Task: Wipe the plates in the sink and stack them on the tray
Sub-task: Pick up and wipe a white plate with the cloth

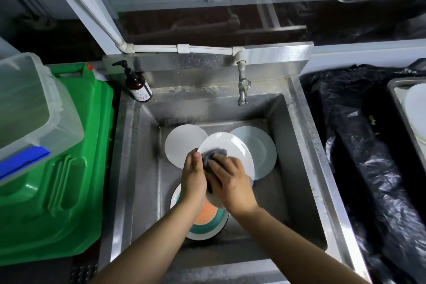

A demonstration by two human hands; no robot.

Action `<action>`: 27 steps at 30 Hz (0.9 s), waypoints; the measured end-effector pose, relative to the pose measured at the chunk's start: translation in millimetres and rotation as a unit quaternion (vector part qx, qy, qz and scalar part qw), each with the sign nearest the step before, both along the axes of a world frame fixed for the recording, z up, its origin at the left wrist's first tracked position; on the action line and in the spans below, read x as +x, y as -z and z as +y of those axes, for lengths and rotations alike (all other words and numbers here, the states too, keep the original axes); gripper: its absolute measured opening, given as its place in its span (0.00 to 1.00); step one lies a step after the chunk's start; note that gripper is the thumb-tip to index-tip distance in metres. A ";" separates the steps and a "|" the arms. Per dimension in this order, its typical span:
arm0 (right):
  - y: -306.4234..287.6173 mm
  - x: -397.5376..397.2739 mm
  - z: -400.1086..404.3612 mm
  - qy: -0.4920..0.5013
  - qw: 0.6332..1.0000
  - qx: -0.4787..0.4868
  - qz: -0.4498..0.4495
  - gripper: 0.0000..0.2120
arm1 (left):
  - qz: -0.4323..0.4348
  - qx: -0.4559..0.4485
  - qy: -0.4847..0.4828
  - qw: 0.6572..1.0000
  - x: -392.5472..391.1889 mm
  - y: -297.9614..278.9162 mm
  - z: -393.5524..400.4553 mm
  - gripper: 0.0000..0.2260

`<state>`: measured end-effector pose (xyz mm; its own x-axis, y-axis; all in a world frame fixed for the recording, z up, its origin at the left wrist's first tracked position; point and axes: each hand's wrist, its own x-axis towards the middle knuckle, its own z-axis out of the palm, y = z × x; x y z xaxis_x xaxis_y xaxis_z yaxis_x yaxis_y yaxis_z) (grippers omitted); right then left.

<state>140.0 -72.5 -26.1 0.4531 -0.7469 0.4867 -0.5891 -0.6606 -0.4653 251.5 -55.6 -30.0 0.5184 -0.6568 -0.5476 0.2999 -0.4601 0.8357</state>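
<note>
Over the steel sink point(297, 168) I hold a white plate point(232, 148) tilted. My left hand point(193, 177) grips its left rim, thumb on top. My right hand point(230, 180) presses a dark grey cloth point(213, 154) against the plate's face, fingers curled on the cloth. On the sink bottom lie a white plate point(182, 143) at the back left, a pale blue plate point(262, 150) at the back right, and an orange and teal plate point(207, 221) under my wrists. A metal tray point(391, 90) with a white plate point(417, 110) in it stands at the far right.
A tap point(243, 90) hangs over the sink's back edge. A brown pump bottle point(137, 85) stands on the back left corner. A green bin point(69, 168) with a clear plastic box point(25, 104) on it is left of the sink. Black plastic sheeting point(359, 145) covers the right side.
</note>
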 end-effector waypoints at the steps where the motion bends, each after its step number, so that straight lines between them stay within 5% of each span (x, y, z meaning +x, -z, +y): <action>1: -2.5 2.7 6.2 -0.031 0.999 -0.031 0.005 0.12 | 0.003 -0.001 -0.007 1.000 0.6 0.8 -0.1 0.11; 3: 2.2 -1.0 1.4 -0.044 0.998 -0.034 0.018 0.12 | 0.002 0.000 -0.017 1.000 3.0 2.0 2.2 0.11; 10: 38.6 -41.4 -54.0 0.156 0.973 0.158 0.058 0.11 | 0.005 0.022 -0.023 0.999 7.9 0.6 9.4 0.09; 19: 10.4 -16.8 21.6 -0.057 0.993 0.105 0.008 0.13 | -0.006 0.014 -0.009 1.000 3.1 -8.1 -1.3 0.09; 27: 30.2 -46.0 -41.5 0.121 0.981 0.140 0.065 0.13 | -0.005 0.022 -0.009 1.000 10.4 -7.1 3.9 0.09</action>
